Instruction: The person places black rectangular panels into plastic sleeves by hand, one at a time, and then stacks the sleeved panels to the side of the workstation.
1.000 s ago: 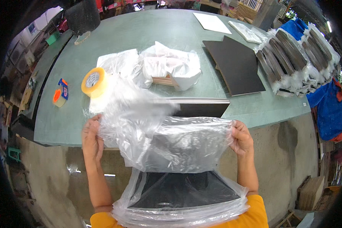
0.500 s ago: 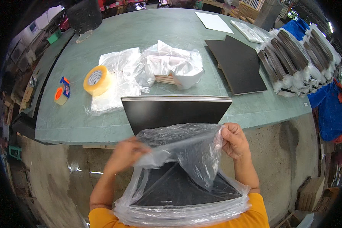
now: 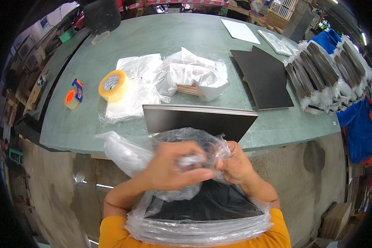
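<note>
Between my two hands is a crumpled clear plastic bag (image 3: pixel 128 153), its film hanging out to the left. My left hand (image 3: pixel 175 165), smeared a little by motion, has its fingers curled round a bunched part of the film. Close beside it, my right hand (image 3: pixel 238 167) pinches the film between thumb and fingers. Just beyond stands a stack of black panels (image 3: pixel 202 120) on edge, its lower part hidden by the bag and hands. Against my body, below the hands, lies a pile of plastic-wrapped black panels (image 3: pixel 194 206).
On the green table (image 3: pixel 153 35) are a yellow tape roll (image 3: pixel 113 85), a tape dispenser (image 3: pixel 73 96), flat plastic bags (image 3: pixel 132 101) and a plastic-covered bundle (image 3: pixel 198 78). Farther right lie black panels (image 3: pixel 268 78), a white sheet (image 3: pixel 240 31) and wrapped stacks (image 3: pixel 318 74).
My left hand has moved right and slightly forward, close to my right hand, which has shifted a little left. The film is now bunched between them, with a loose part flung out left.
</note>
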`<state>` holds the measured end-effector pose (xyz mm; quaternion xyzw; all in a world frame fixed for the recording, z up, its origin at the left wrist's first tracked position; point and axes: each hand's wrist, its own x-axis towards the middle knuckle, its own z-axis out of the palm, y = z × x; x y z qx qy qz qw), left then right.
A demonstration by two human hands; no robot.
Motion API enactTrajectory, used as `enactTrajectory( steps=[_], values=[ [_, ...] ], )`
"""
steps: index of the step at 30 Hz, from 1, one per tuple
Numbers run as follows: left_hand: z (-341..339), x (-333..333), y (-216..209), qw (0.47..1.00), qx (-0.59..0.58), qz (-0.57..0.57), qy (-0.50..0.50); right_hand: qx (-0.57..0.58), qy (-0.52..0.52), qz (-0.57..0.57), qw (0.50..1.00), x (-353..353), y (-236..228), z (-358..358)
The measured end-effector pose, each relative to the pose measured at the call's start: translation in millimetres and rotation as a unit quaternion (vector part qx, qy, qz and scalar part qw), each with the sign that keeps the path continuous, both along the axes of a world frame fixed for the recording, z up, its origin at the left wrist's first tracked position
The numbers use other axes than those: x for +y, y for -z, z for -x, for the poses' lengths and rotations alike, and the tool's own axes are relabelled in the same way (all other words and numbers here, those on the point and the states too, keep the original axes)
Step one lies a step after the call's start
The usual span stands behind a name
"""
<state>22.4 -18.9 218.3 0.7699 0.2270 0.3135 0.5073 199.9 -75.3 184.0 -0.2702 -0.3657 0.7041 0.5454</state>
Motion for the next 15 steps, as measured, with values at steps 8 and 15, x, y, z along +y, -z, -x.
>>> enactTrajectory(
  steps=[8, 15],
  values=[
    [72, 60, 21, 0.916, 0.077, -0.049, -0.39, 0.03, 0.101, 0.063, 0.992, -8, 9, -36],
    [-17, -19, 26, 0.966, 0.191, -0.078, 0.157, -0.24, 0.292, -0.375, 0.847, 4, -34, -4]
  ],
)
